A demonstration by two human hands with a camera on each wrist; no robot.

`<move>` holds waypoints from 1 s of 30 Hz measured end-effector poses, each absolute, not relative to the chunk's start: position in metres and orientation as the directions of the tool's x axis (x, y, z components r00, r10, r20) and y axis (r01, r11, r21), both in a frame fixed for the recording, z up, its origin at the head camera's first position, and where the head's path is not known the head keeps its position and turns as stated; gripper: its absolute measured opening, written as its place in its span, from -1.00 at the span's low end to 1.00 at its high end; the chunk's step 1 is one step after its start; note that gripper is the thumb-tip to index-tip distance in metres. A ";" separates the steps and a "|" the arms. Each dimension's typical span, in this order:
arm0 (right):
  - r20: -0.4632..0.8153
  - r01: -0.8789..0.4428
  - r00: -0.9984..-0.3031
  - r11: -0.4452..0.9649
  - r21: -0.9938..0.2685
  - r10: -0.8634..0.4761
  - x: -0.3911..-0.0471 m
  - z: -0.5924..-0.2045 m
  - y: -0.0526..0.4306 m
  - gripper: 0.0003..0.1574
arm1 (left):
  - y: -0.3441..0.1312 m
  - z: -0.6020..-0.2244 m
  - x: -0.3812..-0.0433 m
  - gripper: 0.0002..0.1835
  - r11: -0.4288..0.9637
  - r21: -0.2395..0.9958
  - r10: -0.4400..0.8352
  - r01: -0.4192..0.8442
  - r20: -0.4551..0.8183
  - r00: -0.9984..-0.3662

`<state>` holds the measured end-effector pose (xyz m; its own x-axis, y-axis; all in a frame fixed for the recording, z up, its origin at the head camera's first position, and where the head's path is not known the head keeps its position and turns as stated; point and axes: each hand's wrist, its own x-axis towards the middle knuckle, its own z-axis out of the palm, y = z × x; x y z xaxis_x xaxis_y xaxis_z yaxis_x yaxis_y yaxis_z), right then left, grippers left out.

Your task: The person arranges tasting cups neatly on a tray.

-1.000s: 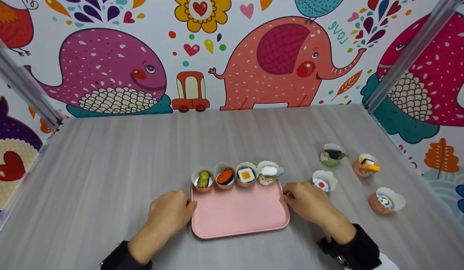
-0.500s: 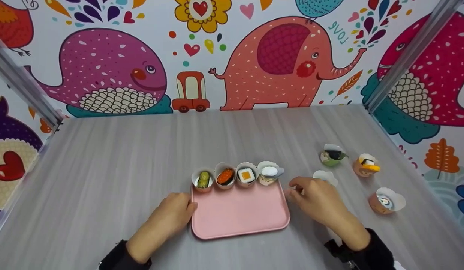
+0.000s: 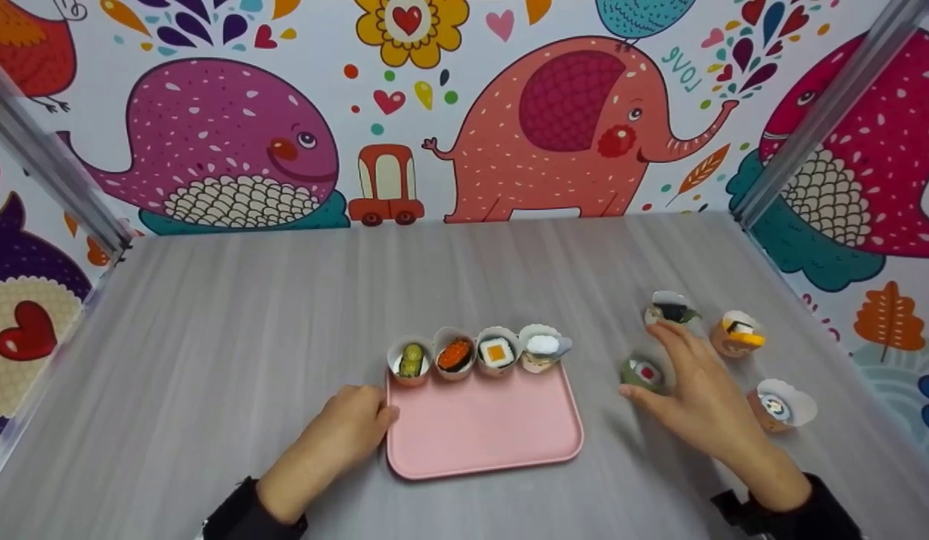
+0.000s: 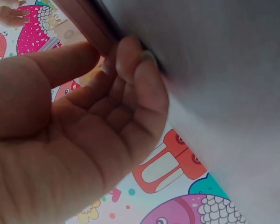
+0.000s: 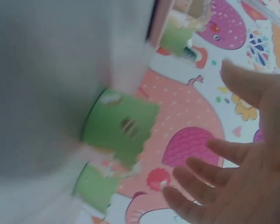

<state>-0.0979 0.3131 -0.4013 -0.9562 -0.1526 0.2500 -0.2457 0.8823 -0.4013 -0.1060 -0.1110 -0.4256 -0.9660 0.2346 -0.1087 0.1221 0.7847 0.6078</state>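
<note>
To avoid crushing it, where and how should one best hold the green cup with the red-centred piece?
The green cup stands upright, the piece inside, so probably lightly hold opposite sides of its round wall, right hand from above.

Looks forward and down from head height over the pink tray [image 3: 483,424] to the painted elephant [image 3: 554,154]. From left wrist, looks close, tilted, at the left hand [image 4: 79,130], sharing the painted car [image 4: 170,161] with head; from right wrist, likewise at the right hand [image 5: 247,179], sharing the elephant.

Booth [image 3: 284,292] with cartoon-animal walls [image 3: 404,112]
</note>
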 end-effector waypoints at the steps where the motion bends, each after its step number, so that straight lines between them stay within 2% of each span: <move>1: 0.241 -0.238 -0.959 0.883 -0.405 -0.149 -0.099 -0.403 0.317 0.07 | -0.111 -0.426 -0.106 -0.71 0.786 0.607 0.234 0.121 -0.110 -0.966; 5: 0.204 -0.207 -0.971 0.877 -0.434 -0.127 -0.104 -0.409 0.329 0.20 | -0.112 -0.426 -0.106 -0.72 0.791 0.599 0.232 0.122 -0.110 -0.966; 13: 0.024 -0.071 -0.997 0.878 -0.473 -0.067 -0.112 -0.412 0.341 0.44 | -0.111 -0.424 -0.107 -0.74 0.796 0.595 0.226 0.109 -0.125 -0.966; 18: -0.026 -0.042 -0.998 0.882 -0.468 -0.062 -0.115 -0.415 0.344 0.38 | -0.110 -0.425 -0.106 -0.69 0.793 0.597 0.236 0.117 -0.124 -0.964; 30: -0.029 -0.071 -0.995 0.873 -0.483 -0.097 -0.123 -0.419 0.345 0.31 | -0.112 -0.426 -0.105 -0.66 0.785 0.602 0.260 0.148 -0.103 -0.960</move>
<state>-0.1226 0.3449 -0.4194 -0.9949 -0.0970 -0.0293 -0.0709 0.8729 -0.4828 -0.1048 -0.1117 -0.4260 -0.9602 0.2598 -0.1027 0.1481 0.7850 0.6016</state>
